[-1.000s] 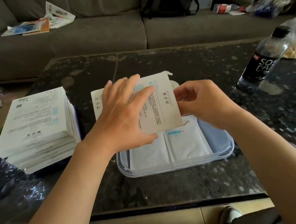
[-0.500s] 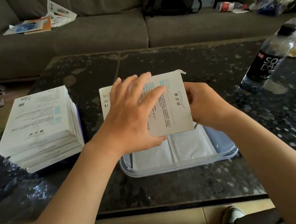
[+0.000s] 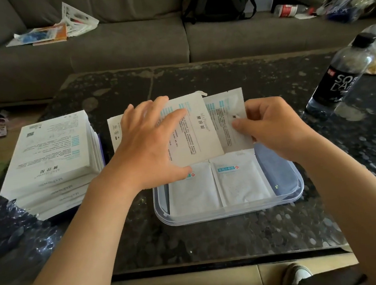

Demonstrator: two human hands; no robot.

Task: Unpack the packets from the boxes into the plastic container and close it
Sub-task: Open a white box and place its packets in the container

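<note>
Stack of boxes (image 3: 52,161) sits well left of the left hand (image 3: 146,151); the open plastic container (image 3: 231,212) lies under both hands, two packets (image 3: 239,181) flat inside, just nearer than the fingertips. Left hand grips one box (image 3: 195,137), fingers spread wide over its top, thumb under its near edge. Right hand (image 3: 271,126) pinches a packet (image 3: 226,119) between thumb and curled fingers; it sticks out of the box's right end.

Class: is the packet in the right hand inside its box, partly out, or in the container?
Partly out: the packet juts from the box, pinched by the right hand; the left hand grips that box.
</note>
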